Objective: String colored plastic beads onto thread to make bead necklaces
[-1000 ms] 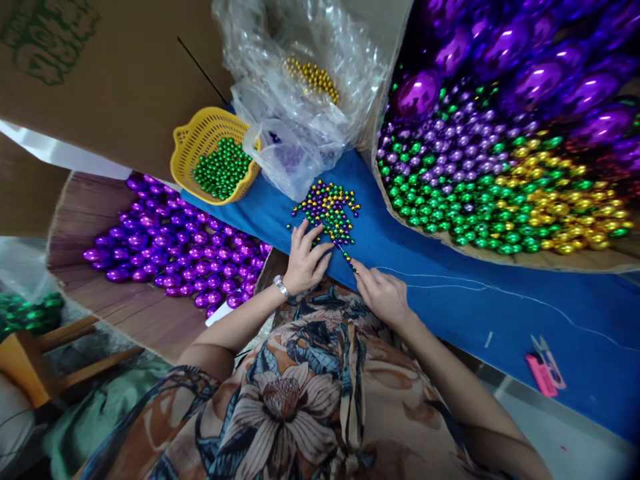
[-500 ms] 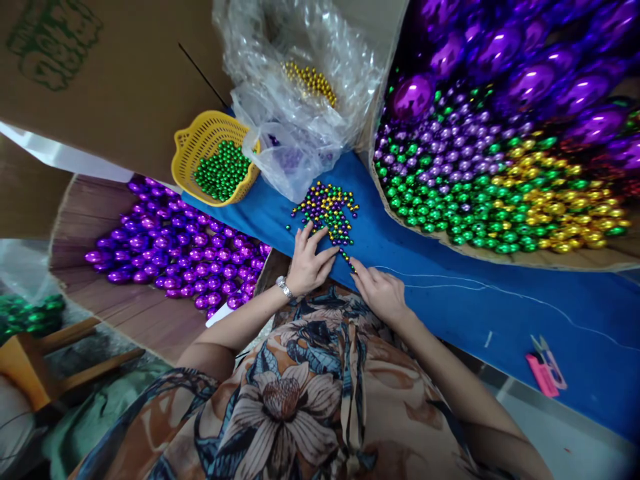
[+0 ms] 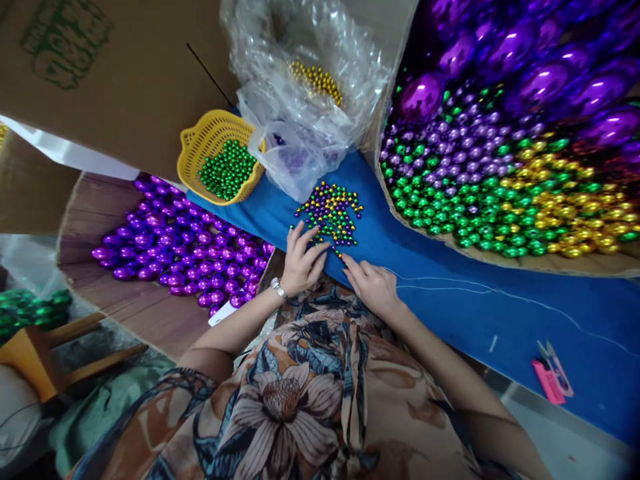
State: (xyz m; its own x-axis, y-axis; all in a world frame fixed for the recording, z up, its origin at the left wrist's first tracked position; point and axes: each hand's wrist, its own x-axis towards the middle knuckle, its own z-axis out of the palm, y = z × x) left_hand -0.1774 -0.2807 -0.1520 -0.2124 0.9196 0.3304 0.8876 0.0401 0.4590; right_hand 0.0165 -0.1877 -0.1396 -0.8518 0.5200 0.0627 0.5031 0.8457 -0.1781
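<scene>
A loose heap of small shiny beads [image 3: 334,208] in purple, gold and green lies on the blue cloth. At its near left edge is my left hand [image 3: 303,261], wearing a metal watch [image 3: 279,288], its fingers spread and its fingertips close to the beads. My right hand [image 3: 370,283] is closed in a pinch on a short row of strung beads [image 3: 337,253] that points toward the left fingertips. Any needle inside that row is too small to make out. Thin white thread [image 3: 440,288] trails off to the right behind the right hand.
A yellow basket [image 3: 187,160] of green beads stands at back left, beside a clear plastic bag [image 3: 310,127] with gold beads. Cardboard boxes with shiny baubles sit at right [image 3: 395,210] and lower left [image 3: 75,247]. Pink-handled snips [image 3: 550,380] lie at right.
Both hands have moved slightly left along the near edge of the bead heap, the strung row with them. The whole view has shifted a little.
</scene>
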